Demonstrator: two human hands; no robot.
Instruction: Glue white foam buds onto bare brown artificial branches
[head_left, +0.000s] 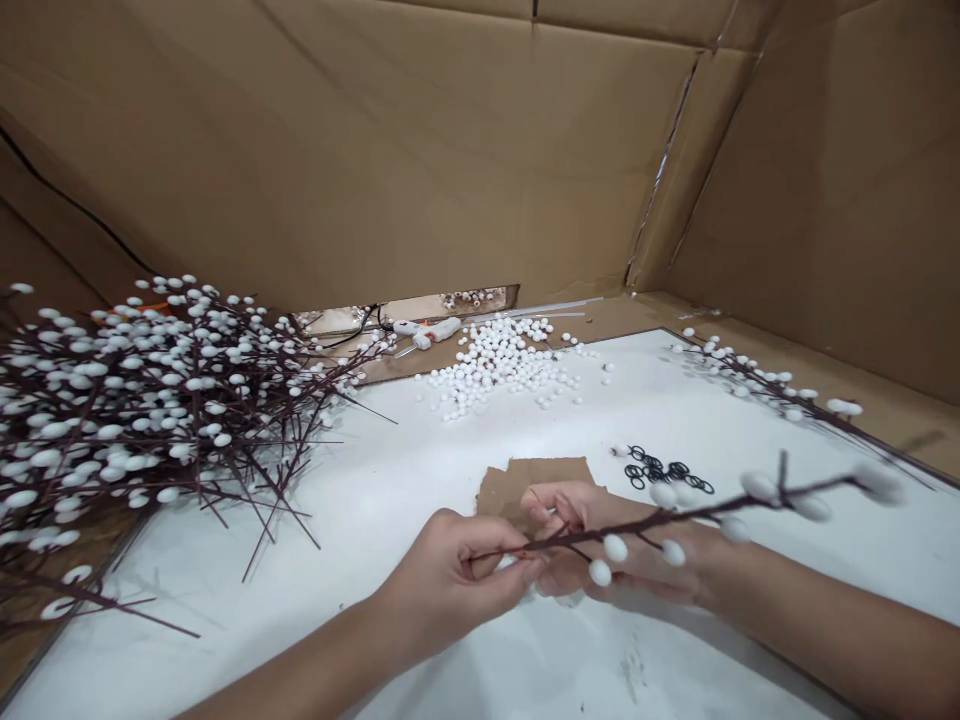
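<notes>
My left hand [450,585] pinches the cut end of a dark maroon artificial branch [697,515] studded with white foam berries. My right hand [600,540] holds the same stem a little further along, with its fingers curled around it and berries sitting just beyond them. The branch's tip reaches out to the right above the white board [390,520]. Beneath my hands lies a torn cardboard scrap [532,485], partly hidden by my right hand. A small heap of black rubber rings [660,470] sits just beyond my right hand.
A large tangled pile of berry branches [150,400] fills the left side. Loose white foam balls [499,365] lie at the far edge of the board, near a hot glue gun [427,333] and glue sticks. Another branch [765,380] lies at right. Cardboard walls [375,150] surround everything.
</notes>
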